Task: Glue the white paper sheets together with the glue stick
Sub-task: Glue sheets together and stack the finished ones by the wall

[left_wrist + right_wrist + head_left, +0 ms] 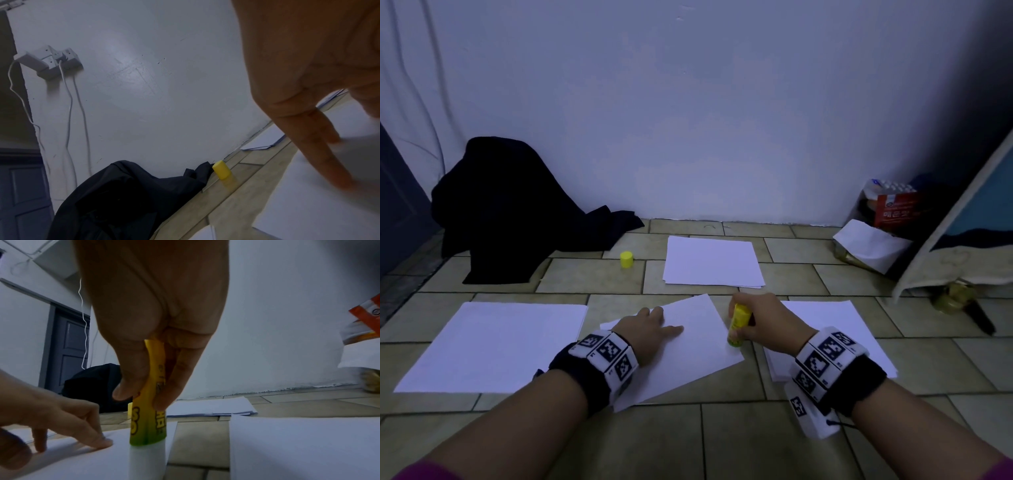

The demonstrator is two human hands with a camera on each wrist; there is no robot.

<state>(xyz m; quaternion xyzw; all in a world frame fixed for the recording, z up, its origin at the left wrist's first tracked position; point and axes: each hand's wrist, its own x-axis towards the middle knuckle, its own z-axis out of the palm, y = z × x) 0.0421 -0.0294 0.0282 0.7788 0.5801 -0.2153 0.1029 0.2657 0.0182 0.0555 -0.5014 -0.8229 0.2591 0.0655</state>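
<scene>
On a tiled floor point(688, 438), the L hand point(645, 329) lies flat w/ fingers spread, pressing the angled centre sheet point(695, 349). The R hand point(763, 322) grips the yellow glue stick point(739, 323) upright, white tip down on that sheet's right edge. More paper stacks lie left point(493, 346), right point(835, 325) & beyond point(712, 262). Farther off, the yellow cap point(626, 259) stands nr a dark cloth point(517, 209) at the wall.

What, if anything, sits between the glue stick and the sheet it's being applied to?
Nothing visible. The cap is off, standing on the floor by the wall. The right hand holds the glue stick tip-down on the sheet, which the left hand presses flat.
</scene>
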